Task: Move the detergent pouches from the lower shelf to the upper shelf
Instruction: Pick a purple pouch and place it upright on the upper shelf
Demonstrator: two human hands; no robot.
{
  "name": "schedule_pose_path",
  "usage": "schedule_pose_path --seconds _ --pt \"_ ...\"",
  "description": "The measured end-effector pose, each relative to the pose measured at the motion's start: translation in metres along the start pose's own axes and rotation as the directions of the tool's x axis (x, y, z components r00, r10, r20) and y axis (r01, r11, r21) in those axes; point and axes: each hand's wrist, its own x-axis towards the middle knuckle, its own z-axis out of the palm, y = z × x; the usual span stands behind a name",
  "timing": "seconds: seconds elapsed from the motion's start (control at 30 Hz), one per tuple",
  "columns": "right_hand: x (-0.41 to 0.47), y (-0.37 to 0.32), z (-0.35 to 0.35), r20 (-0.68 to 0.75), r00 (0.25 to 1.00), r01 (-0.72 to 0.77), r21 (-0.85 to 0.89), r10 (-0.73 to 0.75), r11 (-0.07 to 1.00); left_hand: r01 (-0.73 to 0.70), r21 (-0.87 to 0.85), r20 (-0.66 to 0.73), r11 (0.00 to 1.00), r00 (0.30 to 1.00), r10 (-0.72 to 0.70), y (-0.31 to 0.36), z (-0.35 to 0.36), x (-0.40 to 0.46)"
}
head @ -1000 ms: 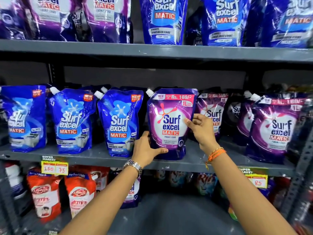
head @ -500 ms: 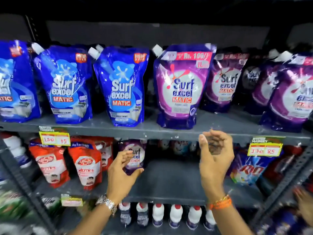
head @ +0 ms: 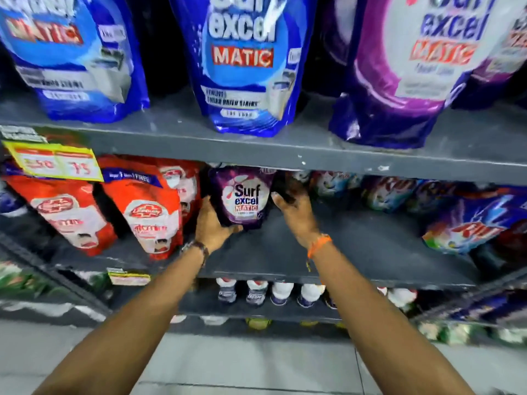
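Note:
A small purple Surf Excel Matic pouch (head: 242, 199) stands upright on the lower shelf (head: 370, 252), just under the upper shelf's edge (head: 285, 156). My left hand (head: 212, 225) grips its lower left corner. My right hand (head: 295, 213) is closed against its right edge, fingers reaching behind it. On the upper shelf stand large pouches: a blue one (head: 245, 67) in the middle, another blue one (head: 71, 52) at the left, and a purple one (head: 413, 69) at the right.
Red soap refill pouches (head: 148, 212) crowd the lower shelf's left part; colourful Rin packs (head: 470, 223) lie at its right. A yellow price tag (head: 54, 163) hangs on the upper edge. White-capped bottles (head: 256, 292) line the shelf beneath. Grey floor tiles show below.
Both hands let go of the large purple pouch on the upper shelf, dropped to the lower shelf and closed on the small purple pouch. The view has tilted down and moved closer.

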Motion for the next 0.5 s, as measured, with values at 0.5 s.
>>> schedule_pose_path --seconds 0.5 --pt "0.012 0.036 0.005 0.063 0.997 -0.041 0.08 0.036 0.996 0.033 -0.058 0.034 0.998 0.999 -0.031 -0.028 0.024 -0.017"
